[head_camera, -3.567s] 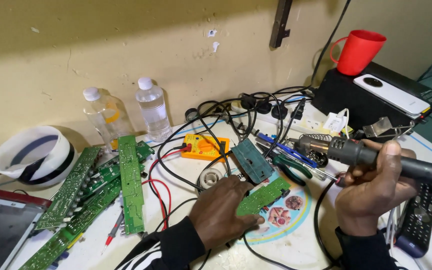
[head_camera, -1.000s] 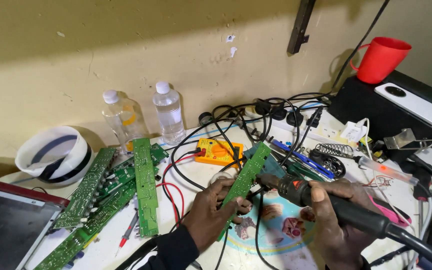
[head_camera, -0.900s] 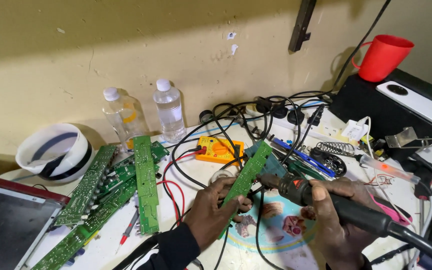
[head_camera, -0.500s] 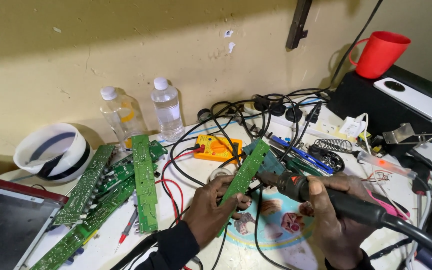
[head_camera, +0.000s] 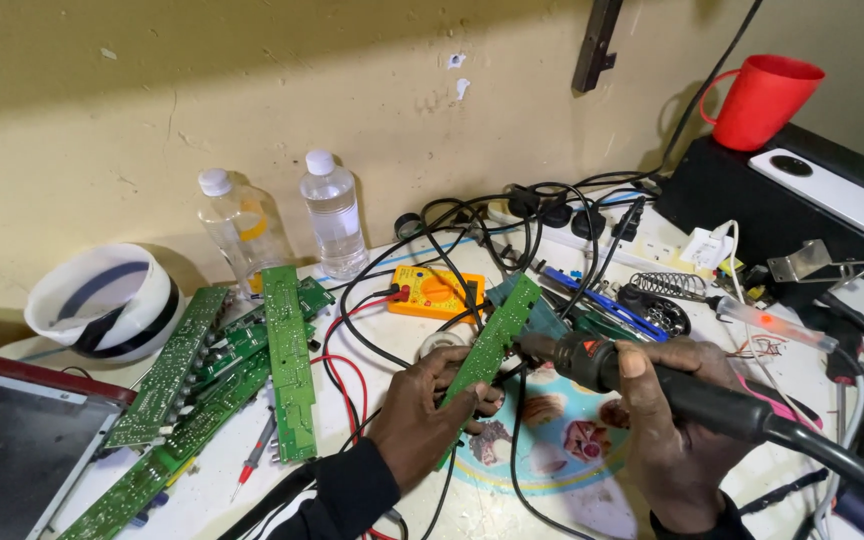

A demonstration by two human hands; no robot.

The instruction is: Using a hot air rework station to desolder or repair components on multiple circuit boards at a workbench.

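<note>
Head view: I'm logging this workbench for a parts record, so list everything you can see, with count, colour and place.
long narrow green circuit board: 1, green, tilted up in left hand
black-handled soldering tool: 1, black, in right hand, tip at that board
spare green circuit boards: several, green, lying left of centre
yellow multimeter: 1, yellow and orange, behind the held board
clear plastic bottles: 2, white caps, by the wall
white bowl with dark band: 1, far left
red plastic mug: 1, on the black box, top right
white phone: 1, on the same box
black cables: many, tangled, centre back
left hand: gripping board
right hand: gripping tool
</note>
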